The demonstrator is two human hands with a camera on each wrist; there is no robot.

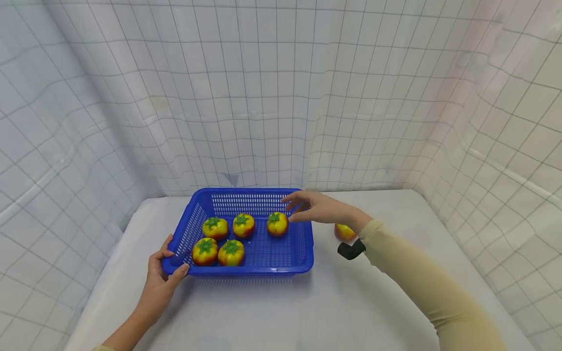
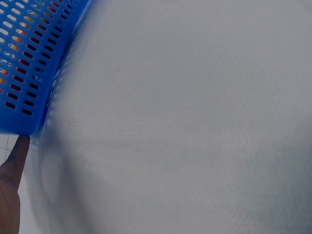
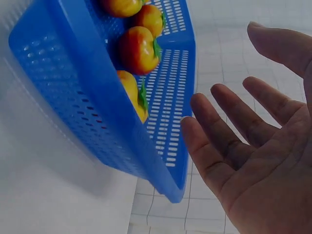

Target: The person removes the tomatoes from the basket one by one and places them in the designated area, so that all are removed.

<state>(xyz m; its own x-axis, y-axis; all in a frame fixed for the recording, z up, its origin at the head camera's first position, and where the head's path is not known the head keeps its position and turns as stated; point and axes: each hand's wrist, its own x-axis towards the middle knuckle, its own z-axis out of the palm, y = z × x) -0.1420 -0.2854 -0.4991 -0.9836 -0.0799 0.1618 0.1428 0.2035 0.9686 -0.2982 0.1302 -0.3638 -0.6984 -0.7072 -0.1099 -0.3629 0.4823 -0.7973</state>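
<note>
A blue plastic basket (image 1: 281,269) with slotted walls holds several yellow-and-red fruits with green leafy tops. My left hand (image 1: 159,280) grips its front left corner, thumb over the front rim and fingers along the left side. In the left wrist view only a little of that hand (image 2: 12,180) shows, a fingertip right at the basket's corner (image 2: 22,124). My right hand (image 1: 322,208) hovers over the basket's right rim with nothing in it, near the rightmost fruit (image 1: 277,225). Its fingers (image 3: 229,114) are spread and loosely bent in the right wrist view.
Another fruit (image 1: 344,233) lies on the white table (image 1: 263,317) right of the basket, partly hidden by my right wrist. A black strap piece (image 1: 351,249) sits on that wrist. Grid-patterned white sheets (image 1: 246,97) hang behind and at both sides.
</note>
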